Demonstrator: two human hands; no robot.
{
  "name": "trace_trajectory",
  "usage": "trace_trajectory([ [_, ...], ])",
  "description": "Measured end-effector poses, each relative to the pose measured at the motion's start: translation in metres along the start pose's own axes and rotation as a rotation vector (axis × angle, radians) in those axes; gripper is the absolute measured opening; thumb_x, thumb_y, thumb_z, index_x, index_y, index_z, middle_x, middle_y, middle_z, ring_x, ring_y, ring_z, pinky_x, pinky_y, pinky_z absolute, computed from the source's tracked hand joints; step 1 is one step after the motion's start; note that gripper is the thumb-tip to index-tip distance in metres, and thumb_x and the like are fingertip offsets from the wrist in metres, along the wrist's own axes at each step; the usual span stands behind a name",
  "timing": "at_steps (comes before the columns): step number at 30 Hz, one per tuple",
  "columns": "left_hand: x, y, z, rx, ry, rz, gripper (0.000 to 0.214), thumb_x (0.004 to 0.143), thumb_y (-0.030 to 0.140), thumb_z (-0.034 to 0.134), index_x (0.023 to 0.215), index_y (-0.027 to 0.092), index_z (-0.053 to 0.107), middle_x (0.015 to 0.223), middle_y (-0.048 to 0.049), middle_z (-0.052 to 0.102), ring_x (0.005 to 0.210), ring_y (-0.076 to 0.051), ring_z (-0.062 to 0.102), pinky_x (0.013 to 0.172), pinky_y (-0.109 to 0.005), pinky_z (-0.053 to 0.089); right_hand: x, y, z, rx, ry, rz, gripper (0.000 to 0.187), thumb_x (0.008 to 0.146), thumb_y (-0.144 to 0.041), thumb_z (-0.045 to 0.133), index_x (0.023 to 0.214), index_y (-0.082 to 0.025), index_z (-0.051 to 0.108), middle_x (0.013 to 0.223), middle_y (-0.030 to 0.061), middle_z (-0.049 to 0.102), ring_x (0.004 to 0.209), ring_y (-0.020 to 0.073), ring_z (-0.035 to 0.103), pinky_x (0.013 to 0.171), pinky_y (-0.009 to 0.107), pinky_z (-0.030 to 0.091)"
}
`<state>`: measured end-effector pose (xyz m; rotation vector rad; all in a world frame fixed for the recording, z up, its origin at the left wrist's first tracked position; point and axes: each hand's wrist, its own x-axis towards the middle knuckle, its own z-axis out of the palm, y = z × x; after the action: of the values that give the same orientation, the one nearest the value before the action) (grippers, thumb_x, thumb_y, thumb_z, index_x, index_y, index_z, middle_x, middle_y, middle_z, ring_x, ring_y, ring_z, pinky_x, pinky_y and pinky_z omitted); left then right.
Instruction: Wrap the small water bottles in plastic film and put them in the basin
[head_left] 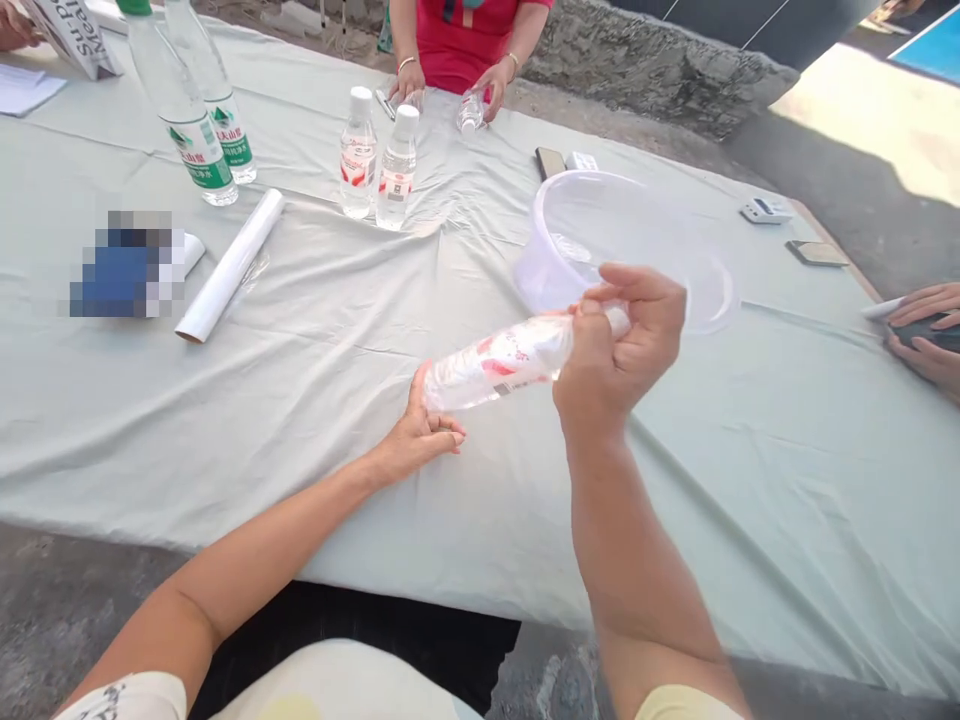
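Observation:
A small clear water bottle [501, 362] with a red-and-white label lies tilted above the table, its neck pointing up and right. My right hand [619, 345] is closed round the neck and cap end of the bottle. My left hand [420, 432] steadies the bottle's base, thumb up against it and fingers curled near the cloth. Just behind the bottle stands a large clear plastic bowl [592, 215], its rim reaching to the right past my right hand.
A pale green cloth [337, 330] covers the table. Two small bottles [379, 165], two tall green-label bottles [199, 110] and a white roll [229, 265] stand at the back left. A person in red [457, 50] handles a bottle opposite. Another person's hands [926, 330] rest far right near phones.

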<state>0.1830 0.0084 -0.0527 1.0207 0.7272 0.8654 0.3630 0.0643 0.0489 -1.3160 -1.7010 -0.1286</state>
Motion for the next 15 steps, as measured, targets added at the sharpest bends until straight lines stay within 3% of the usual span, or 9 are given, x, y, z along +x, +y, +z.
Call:
trace_trajectory([
  [2,0.006,-0.006,-0.001,-0.095,-0.018,-0.068,0.11,0.08,0.023,0.069,0.159,0.04,-0.007,0.136,-0.0121,0.051,0.096,-0.015,0.067,0.081,-0.037,0.059,0.044,0.005,0.025,0.006,0.2,-0.079,0.022,0.098,-0.019,0.037,0.111,-0.026,0.054,0.106,0.0075,0.058,0.101,0.0228,0.061,0.096,0.048,0.051],
  [4,0.007,-0.006,-0.002,-0.096,-0.07,-0.092,0.103,0.08,0.022,0.069,0.16,0.037,0.005,0.137,-0.0128,0.05,0.097,-0.015,0.067,0.083,-0.036,0.058,0.089,0.021,0.057,-0.055,0.22,-0.111,0.022,0.097,-0.014,0.038,0.104,-0.021,0.057,0.106,0.0105,0.059,0.101,0.0203,0.058,0.1,0.043,0.049],
  [7,0.008,-0.002,-0.006,-0.079,-0.135,-0.113,0.081,0.082,0.023,0.067,0.154,0.031,0.031,0.131,-0.0122,0.054,0.098,-0.016,0.066,0.084,-0.037,0.057,0.144,0.059,0.109,-0.166,0.093,-0.039,0.03,0.104,-0.02,0.031,0.105,-0.019,0.061,0.109,0.0115,0.058,0.107,0.0185,0.055,0.101,0.039,0.046],
  [10,0.01,-0.002,-0.01,-0.127,-0.168,-0.132,0.066,0.084,0.024,0.066,0.146,0.027,0.044,0.126,-0.0114,0.056,0.098,-0.017,0.067,0.084,-0.037,0.057,0.174,0.098,0.153,-0.172,-0.04,-0.089,0.054,0.107,-0.038,0.017,0.111,-0.014,0.065,0.112,0.011,0.056,0.114,0.0248,0.056,0.098,0.048,0.044],
  [12,0.011,-0.003,-0.012,-0.167,-0.171,-0.142,0.062,0.085,0.024,0.067,0.143,0.026,0.046,0.124,-0.0113,0.057,0.097,-0.018,0.067,0.082,-0.037,0.056,0.183,0.115,0.172,-0.181,-0.153,-0.14,0.061,0.107,-0.045,0.013,0.116,-0.014,0.065,0.116,0.0112,0.055,0.119,0.0297,0.056,0.096,0.051,0.042],
  [15,0.012,-0.005,-0.013,-0.193,-0.168,-0.165,0.059,0.087,0.024,0.066,0.142,0.027,0.047,0.124,-0.0107,0.058,0.097,-0.017,0.066,0.084,-0.037,0.055,0.194,0.116,0.177,-0.22,-0.33,-0.07,0.049,0.103,-0.05,0.036,0.126,-0.015,0.061,0.125,0.0133,0.057,0.121,0.0295,0.054,0.103,0.05,0.04],
])
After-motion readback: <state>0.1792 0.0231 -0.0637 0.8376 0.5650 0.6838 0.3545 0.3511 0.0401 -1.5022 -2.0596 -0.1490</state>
